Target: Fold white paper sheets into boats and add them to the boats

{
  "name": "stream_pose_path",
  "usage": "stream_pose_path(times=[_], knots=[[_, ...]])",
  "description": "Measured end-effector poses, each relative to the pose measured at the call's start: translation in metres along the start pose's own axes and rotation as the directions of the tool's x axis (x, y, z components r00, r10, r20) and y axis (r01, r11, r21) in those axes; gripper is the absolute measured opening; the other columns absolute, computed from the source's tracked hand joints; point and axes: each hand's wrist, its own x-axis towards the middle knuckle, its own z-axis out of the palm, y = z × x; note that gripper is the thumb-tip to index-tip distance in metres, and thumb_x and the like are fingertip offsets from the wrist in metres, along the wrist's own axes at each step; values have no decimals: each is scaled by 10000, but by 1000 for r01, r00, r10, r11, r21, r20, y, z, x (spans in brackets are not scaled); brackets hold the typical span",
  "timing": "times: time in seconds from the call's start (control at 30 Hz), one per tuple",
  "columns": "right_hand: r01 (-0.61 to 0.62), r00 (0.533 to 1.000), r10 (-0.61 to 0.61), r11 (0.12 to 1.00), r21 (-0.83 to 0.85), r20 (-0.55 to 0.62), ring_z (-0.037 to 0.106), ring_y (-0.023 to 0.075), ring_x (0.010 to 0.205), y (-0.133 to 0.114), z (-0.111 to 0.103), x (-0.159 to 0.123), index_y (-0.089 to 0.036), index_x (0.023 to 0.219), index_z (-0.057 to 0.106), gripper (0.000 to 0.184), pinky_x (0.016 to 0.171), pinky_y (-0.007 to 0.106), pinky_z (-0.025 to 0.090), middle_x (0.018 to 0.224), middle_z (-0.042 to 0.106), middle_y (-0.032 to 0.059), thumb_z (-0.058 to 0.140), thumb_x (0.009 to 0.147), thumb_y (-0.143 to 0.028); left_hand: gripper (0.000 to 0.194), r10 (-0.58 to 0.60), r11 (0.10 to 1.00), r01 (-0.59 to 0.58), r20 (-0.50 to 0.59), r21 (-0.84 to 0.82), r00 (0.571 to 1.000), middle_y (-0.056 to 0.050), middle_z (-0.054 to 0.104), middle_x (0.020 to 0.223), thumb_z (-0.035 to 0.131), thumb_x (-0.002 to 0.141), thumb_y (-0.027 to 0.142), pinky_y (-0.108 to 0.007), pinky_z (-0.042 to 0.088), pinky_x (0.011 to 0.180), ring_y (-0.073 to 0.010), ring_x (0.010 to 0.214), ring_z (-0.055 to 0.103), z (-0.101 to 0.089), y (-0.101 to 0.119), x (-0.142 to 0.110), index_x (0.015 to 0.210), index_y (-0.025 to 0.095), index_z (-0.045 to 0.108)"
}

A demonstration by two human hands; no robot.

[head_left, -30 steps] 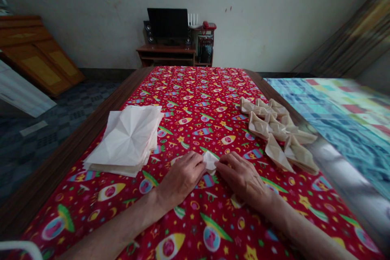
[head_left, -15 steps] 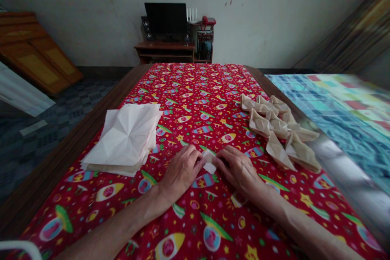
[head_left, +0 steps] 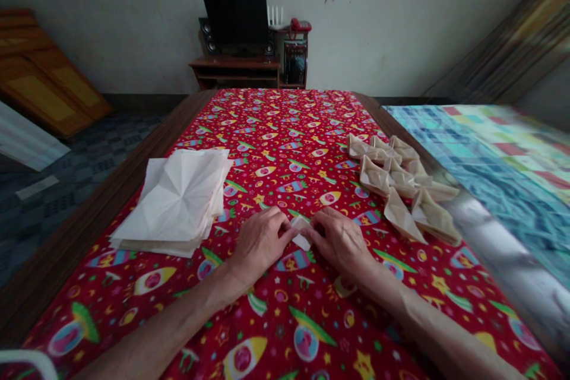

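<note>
A small piece of folded white paper (head_left: 301,240) lies on the red patterned tablecloth, between my two hands. My left hand (head_left: 263,238) pinches its left side, thumb and fingers together. At its right side my right hand (head_left: 339,238) pinches it in the same way. Parts of the paper are hidden under my fingertips. Left of my hands lies a stack of creased white paper sheets (head_left: 180,196), its top sheet marked with radiating folds. To the right stand several folded paper shapes (head_left: 401,175) in a cluster.
The red tablecloth (head_left: 285,142) covers a long table with a dark wooden edge (head_left: 151,157). Beyond it stand a monitor (head_left: 236,22), speakers and a red telephone (head_left: 300,26) on a desk. A bed (head_left: 485,148) adjoins the right; a wooden cabinet (head_left: 53,71) is at left.
My fingers have shifted on the small paper, which shows a different, flatter outline between them. The whole view has turned and tilted slightly. The stack and folded shapes stay in place on the table.
</note>
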Motion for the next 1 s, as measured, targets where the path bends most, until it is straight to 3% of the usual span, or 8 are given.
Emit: stream_pose_path(times=[0.4,0.67,0.83,1.0], knots=[[3,996,-9,998,66,86,519,127,644,6,-7,3,-180,748,563,138,590,230,338,714,577,6,583,848,-273,202,24,997,-21,-36,69,999,24,588,761,649,817,349,-267,332,620,-143,699,546,-2,-8,-3,718,203,552],[-14,996,15,1000,-9,85,524,130,647,-1,-7,7,-183,741,570,191,600,237,326,710,580,6,560,868,-324,236,32,998,-30,-45,49,998,23,578,760,623,832,389,-268,338,621,-142,698,539,-1,-5,-2,718,198,543],[-21,995,8,993,118,101,542,124,649,9,-8,4,-186,761,594,134,592,226,337,722,604,-3,580,846,-289,198,14,1000,-14,-75,11,997,8,586,833,646,815,378,-270,390,687,-163,792,551,-1,-9,-9,797,202,556],[-129,992,124,934,333,36,540,120,586,13,2,-1,-192,733,613,125,560,219,364,668,618,-13,583,816,-281,232,32,999,-33,-80,-14,996,-21,580,862,547,868,422,-312,422,735,-196,840,547,-1,-7,-14,817,195,546]])
